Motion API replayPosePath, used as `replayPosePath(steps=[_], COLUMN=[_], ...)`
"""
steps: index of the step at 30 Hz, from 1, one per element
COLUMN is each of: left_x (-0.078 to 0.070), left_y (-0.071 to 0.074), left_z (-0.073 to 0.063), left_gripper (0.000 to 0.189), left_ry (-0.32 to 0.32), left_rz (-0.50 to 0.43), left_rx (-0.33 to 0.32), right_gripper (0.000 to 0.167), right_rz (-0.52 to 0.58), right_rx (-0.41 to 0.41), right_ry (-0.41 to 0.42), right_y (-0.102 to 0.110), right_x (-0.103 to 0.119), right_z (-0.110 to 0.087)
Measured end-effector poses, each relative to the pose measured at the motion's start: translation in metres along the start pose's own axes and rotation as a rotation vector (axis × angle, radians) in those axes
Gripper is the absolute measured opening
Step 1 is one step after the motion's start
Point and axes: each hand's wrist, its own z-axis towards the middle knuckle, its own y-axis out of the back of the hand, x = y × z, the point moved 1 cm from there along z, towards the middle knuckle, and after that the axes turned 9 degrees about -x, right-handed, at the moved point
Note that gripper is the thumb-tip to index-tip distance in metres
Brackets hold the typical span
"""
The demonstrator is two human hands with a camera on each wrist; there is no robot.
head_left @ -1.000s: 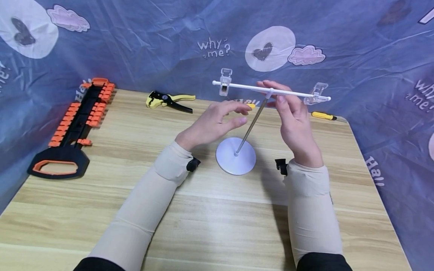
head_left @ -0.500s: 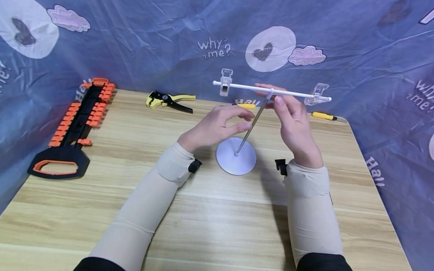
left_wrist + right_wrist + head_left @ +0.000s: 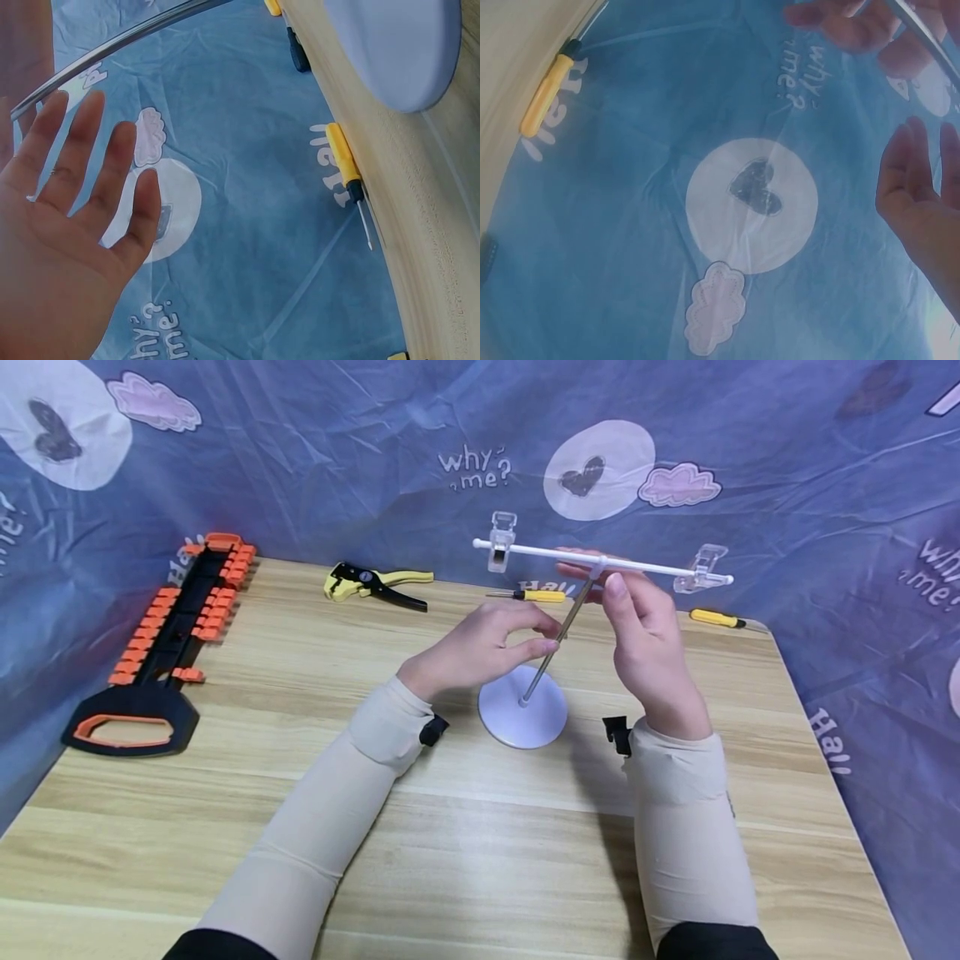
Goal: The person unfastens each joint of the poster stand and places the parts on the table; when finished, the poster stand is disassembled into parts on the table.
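Stand: upright near the middle of the table [image 3: 465,860], between the two hands; the stand [image 3: 576,610] has a round white base [image 3: 517,727] resting on the wood, a slim metal pole [image 3: 542,670] and a white bar [image 3: 540,552] across the top.
Clips: two clear ones on the bar, the left clip [image 3: 501,542] and the right clip [image 3: 703,568] near its ends.
Left hand [image 3: 480,647]: at the pole, fingers and thumb extended around it, not clenched; whether they touch it, I cannot tell.
Right hand [image 3: 648,647]: just under the bar, thumb right of the pole, fingertips behind; loosely extended, no grasp visible, contact unclear.
Back edge: yellow-and-black stripper [image 3: 375,587], then one screwdriver [image 3: 543,597] beyond the left hand; a second screwdriver [image 3: 716,617] lies right of the right hand.
Far left: black-and-orange rack [image 3: 131,697].
Backdrop: printed blue cloth [image 3: 337,468].
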Motion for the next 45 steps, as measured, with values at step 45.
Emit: replayPosePath(steps=[45], left_x=[-0.003], left_y=[-0.001], left_z=[0.0], left_gripper=[0.016], left_ry=[-0.069], left_rz=[0.034], left_rx=[0.047], right_gripper=[0.039], right_rz=[-0.048], right_rx=[-0.091], right_ry=[0.069], right_y=[-0.011], right_x=[0.002], right_z=[0.0])
